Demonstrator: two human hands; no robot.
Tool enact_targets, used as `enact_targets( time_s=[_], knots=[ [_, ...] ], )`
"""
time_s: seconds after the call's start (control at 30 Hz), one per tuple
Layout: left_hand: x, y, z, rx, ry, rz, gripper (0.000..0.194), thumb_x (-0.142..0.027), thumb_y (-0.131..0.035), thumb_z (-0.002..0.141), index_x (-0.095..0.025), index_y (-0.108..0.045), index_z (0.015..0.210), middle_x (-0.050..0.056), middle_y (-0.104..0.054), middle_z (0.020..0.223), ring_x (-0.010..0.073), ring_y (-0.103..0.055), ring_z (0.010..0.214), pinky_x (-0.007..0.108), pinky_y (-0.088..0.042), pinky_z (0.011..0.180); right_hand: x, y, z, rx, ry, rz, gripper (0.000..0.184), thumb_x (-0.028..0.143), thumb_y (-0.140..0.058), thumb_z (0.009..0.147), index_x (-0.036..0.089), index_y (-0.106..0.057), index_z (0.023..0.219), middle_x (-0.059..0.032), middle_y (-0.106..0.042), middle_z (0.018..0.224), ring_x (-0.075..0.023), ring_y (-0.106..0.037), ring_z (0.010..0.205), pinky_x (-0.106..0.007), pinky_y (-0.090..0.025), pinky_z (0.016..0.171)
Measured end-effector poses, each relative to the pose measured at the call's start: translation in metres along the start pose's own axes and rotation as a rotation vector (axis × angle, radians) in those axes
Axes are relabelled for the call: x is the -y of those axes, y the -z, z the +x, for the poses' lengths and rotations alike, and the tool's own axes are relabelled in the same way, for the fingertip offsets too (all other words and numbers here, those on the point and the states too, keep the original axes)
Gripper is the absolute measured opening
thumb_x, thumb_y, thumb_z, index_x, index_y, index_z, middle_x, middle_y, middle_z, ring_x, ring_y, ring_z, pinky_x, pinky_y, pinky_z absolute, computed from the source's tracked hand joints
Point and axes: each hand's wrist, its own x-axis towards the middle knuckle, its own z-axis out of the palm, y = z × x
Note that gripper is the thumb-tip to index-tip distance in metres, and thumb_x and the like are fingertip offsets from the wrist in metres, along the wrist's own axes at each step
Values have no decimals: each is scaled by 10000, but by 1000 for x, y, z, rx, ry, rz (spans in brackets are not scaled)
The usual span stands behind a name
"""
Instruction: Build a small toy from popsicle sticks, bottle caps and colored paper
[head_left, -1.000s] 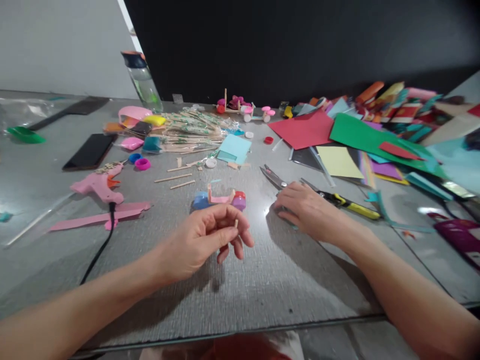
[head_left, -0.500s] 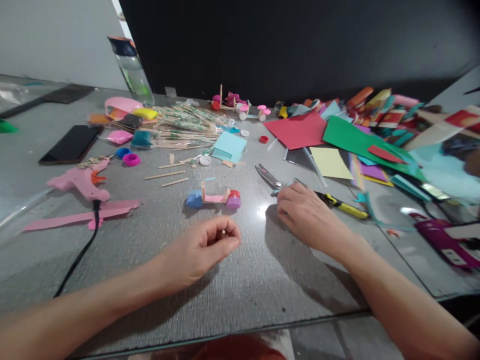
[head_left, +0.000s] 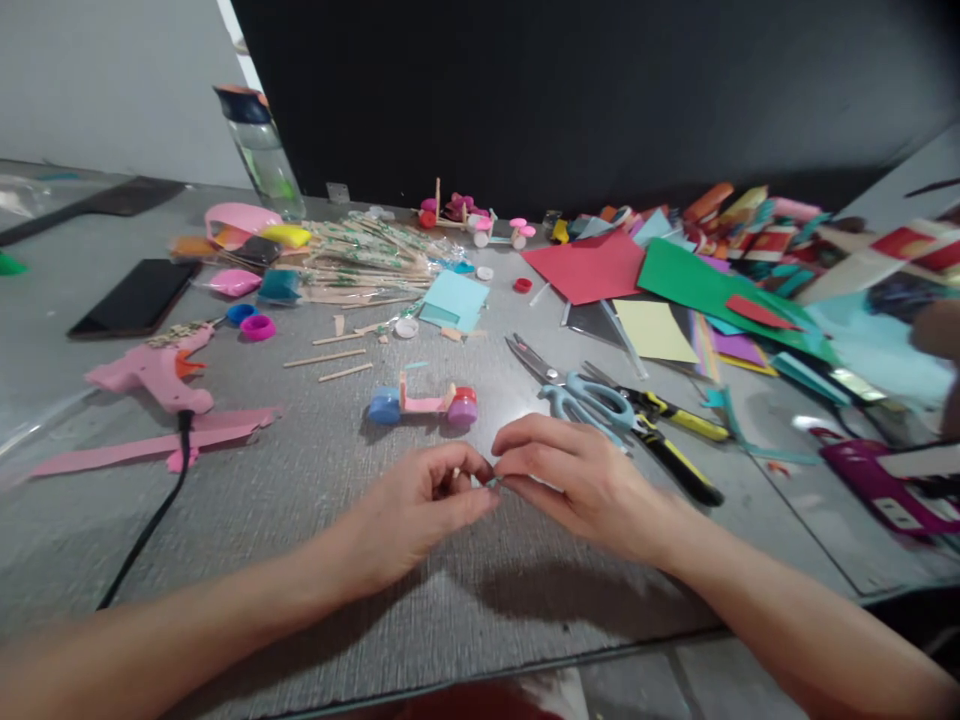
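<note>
My left hand [head_left: 431, 500] and my right hand [head_left: 581, 485] meet fingertip to fingertip above the near part of the table. Both are pinched closed around a tiny light-blue piece [head_left: 493, 482], mostly hidden by the fingers. Just beyond them stands a small toy scooter [head_left: 425, 405] with a pink body and blue, red and purple bottle-cap wheels. Scissors with light-blue handles [head_left: 600, 400] lie beyond my right hand, beside yellow-and-black pliers [head_left: 679, 465].
A pink glue gun [head_left: 157, 370] with a black cord lies at left, near a phone [head_left: 135, 298]. Wooden sticks [head_left: 367, 262], a light-blue paper [head_left: 454, 300], red paper [head_left: 589, 268] and green paper [head_left: 694, 285] spread behind. A water bottle [head_left: 262, 150] stands at the back left.
My right hand has left the scissors and come left and nearer to meet my left hand's fingertips. The scissors' handles now show. My left hand has shifted slightly right.
</note>
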Motion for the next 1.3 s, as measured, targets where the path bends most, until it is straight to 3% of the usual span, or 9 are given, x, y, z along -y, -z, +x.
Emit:
enact_targets(
  time_s=[0.1, 0.3, 0.4, 0.57, 0.73, 0.87, 1.0, 1.1, 1.3],
  knots=[
    [-1, 1, 4, -14, -33, -44, 228, -420, -616, 918, -197, -609, 874, -92, -360, 578, 92, -306, 506, 241, -233, 501, -2, -5, 0, -32, -62, 148, 122, 115, -567, 1019, 179, -645, 1089, -87, -699, 1073, -161, -662, 951, -307, -565, 811],
    [-1, 2, 6, -215, -165, 119, 211, -374, -623, 919, -184, -630, 825, -48, -464, 669, 113, -408, 625, 247, -296, 571, -2, -7, 3, -95, -441, 561, 140, 134, -684, 916, 190, -673, 1044, 0, -720, 901, -119, -676, 801, -253, -560, 735],
    [-2, 1, 5, -314, -158, 54, 197, -387, -659, 901, -190, -650, 900, -62, -447, 628, 103, -383, 576, 235, -286, 537, -1, -4, 2, -133, -500, 626, 211, 154, -691, 905, 196, -652, 1108, 17, -702, 834, -118, -662, 750, -246, -538, 686],
    [-4, -7, 3, -127, 4, -284, 457, -634, -641, 890, -203, -527, 788, -104, -322, 550, 64, -237, 446, 217, -196, 428, 3, -5, -3, -175, -334, 375, 341, 113, -646, 944, 234, -579, 1255, 18, -705, 870, -131, -676, 797, -269, -546, 750],
    [-4, -10, 2, -232, -109, -184, 298, -406, -684, 893, -194, -545, 736, -89, -383, 551, 66, -313, 473, 225, -232, 457, 6, -4, -1, -89, -230, 267, 380, 132, -605, 986, 244, -503, 1334, 27, -718, 865, -143, -695, 819, -281, -555, 779],
    [-5, -2, 1, -335, -192, -96, 244, -332, -659, 905, -189, -600, 715, -76, -398, 548, 72, -296, 487, 244, -225, 468, -13, 21, -10, -106, -409, -42, 179, 289, -590, 1021, 210, -619, 1179, -47, -735, 956, -198, -698, 826, -334, -541, 741],
    [-4, 7, 0, -399, -185, -116, 214, -340, -707, 875, -197, -645, 727, -71, -390, 541, 75, -288, 486, 251, -204, 461, -46, 42, -32, 163, -576, -676, 187, 333, -637, 968, 153, -683, 984, -152, -718, 1005, -343, -687, 944, -473, -529, 813],
    [-2, 10, 3, -381, -145, -238, 187, -352, -755, 835, -203, -672, 757, -72, -394, 556, 67, -278, 474, 244, -189, 446, -59, 41, -40, 312, -630, -781, 185, 331, -686, 932, 146, -673, 932, -159, -726, 973, -350, -688, 961, -455, -522, 826],
    [-2, 11, 5, -357, -98, -452, 187, -327, -796, 797, -197, -668, 755, -86, -369, 508, 62, -252, 456, 224, -183, 430, -58, 30, -28, 294, -735, -813, 98, 250, -629, 906, 181, -645, 839, -135, -753, 825, -309, -708, 716, -373, -411, 579]
  ],
)
